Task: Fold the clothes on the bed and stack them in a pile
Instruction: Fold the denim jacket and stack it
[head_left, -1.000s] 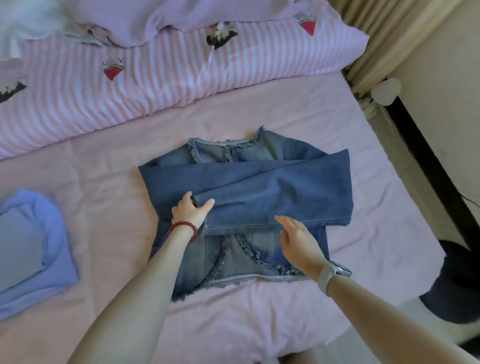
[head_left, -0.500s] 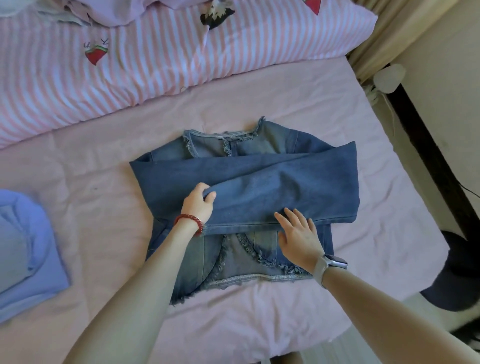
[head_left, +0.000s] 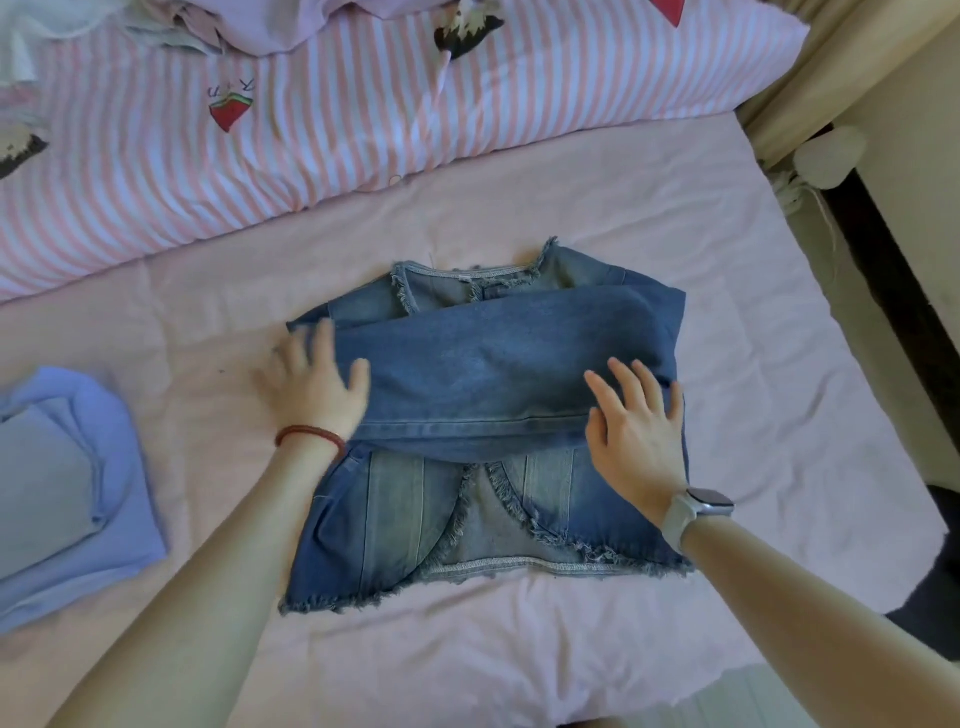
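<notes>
A blue denim jacket with frayed edges lies front-up in the middle of the pink bed sheet, its sleeves folded across the chest. My left hand, blurred, lies with spread fingers at the jacket's left edge, the thumb on the folded sleeve. My right hand rests flat with straight fingers on the sleeve's right end. A folded light-blue garment lies at the left on the sheet.
A pink-and-white striped duvet with unfolded lilac and white clothes on it runs across the back. The bed's right edge drops to a dark floor by a cream curtain.
My left hand has let go of the sleeve edge and slid left with fingers spread. My right hand moved right and up along the sleeve. The sleeve's right end now lies folded in.
</notes>
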